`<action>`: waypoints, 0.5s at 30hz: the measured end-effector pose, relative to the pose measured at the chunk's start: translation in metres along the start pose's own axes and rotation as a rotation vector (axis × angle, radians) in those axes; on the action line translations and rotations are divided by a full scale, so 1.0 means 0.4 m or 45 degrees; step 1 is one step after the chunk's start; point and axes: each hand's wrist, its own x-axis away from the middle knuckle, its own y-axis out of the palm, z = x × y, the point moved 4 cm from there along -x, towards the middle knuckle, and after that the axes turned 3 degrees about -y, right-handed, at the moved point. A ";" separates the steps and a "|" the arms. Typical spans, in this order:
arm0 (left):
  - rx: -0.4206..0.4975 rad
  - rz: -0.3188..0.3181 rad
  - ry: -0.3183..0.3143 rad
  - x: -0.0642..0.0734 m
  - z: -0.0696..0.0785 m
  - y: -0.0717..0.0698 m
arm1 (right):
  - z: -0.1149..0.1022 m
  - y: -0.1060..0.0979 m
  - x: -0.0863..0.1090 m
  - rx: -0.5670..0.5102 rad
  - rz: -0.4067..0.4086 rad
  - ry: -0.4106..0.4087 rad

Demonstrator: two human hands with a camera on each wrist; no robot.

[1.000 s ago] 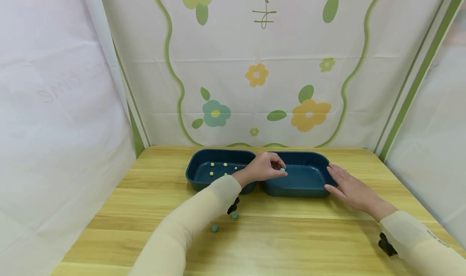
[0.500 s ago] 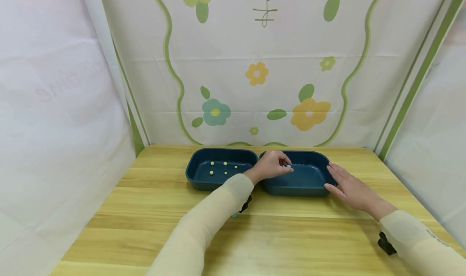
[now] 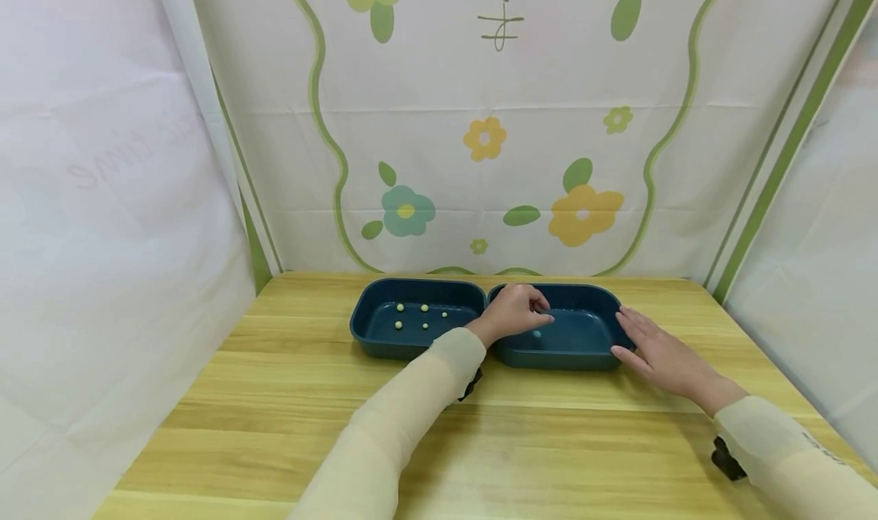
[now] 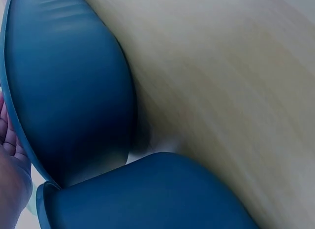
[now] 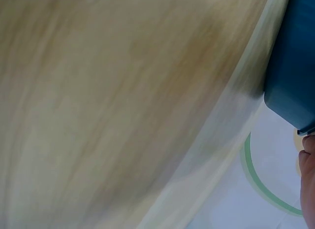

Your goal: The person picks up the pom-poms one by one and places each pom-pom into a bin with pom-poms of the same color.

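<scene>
My left hand [image 3: 514, 310] hovers over the right dark-blue bin [image 3: 569, 360], with thumb and fingertips slightly apart and nothing seen between them. Just below the fingertips, a small light-blue ball [image 3: 537, 335] shows inside that bin; whether it is lying still cannot be told. My right hand [image 3: 661, 356] rests against the bin's right end, its fingers straight along the rim. Several small pale-yellow balls [image 3: 398, 325] lie in the left dark-blue bin [image 3: 411, 350]. In the left wrist view, part of the left hand [image 4: 12, 160] appears beyond a bin wall.
Both bins stand side by side at the back of the wooden table [image 3: 549, 451]. A printed cloth [image 3: 439, 154] hangs behind them, with cloth at both sides. My left sleeve [image 3: 405, 406] covers the place where light-blue balls lay on the table.
My left hand moved right over the right bin and let go of the light-blue ball, which now shows below the fingers. My right hand stayed in place.
</scene>
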 end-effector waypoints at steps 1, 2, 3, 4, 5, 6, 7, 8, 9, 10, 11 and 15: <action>-0.008 -0.002 -0.001 0.000 0.000 0.001 | -0.001 0.000 0.000 -0.001 0.000 0.001; -0.015 -0.002 -0.001 0.000 0.000 0.001 | -0.001 0.000 0.000 -0.003 -0.003 0.004; -0.020 -0.001 -0.002 0.000 -0.001 0.001 | -0.002 0.000 0.000 -0.003 -0.002 0.002; -0.019 0.000 -0.005 0.001 -0.001 0.000 | -0.002 0.000 0.000 -0.004 -0.004 0.003; -0.016 0.001 -0.008 0.001 -0.001 -0.001 | -0.002 -0.001 0.000 -0.005 -0.005 0.003; -0.012 0.002 -0.011 0.001 -0.002 -0.002 | -0.002 -0.001 0.000 -0.008 -0.014 0.006; -0.001 0.003 -0.015 0.002 -0.004 -0.003 | -0.002 -0.001 -0.001 -0.010 -0.017 0.006; 0.011 0.002 -0.021 0.004 -0.005 -0.004 | -0.002 -0.002 -0.001 -0.011 -0.018 0.006; 0.021 0.002 -0.027 0.005 -0.007 -0.006 | -0.003 -0.003 -0.001 -0.012 -0.019 0.005; 0.032 0.000 -0.034 0.007 -0.009 -0.008 | -0.003 -0.004 -0.002 -0.013 -0.022 0.005; 0.042 0.000 -0.039 0.008 -0.011 -0.010 | -0.003 -0.004 -0.002 -0.013 -0.022 0.005; 0.084 0.009 -0.044 0.016 -0.019 -0.029 | -0.002 -0.004 -0.002 -0.008 -0.019 -0.001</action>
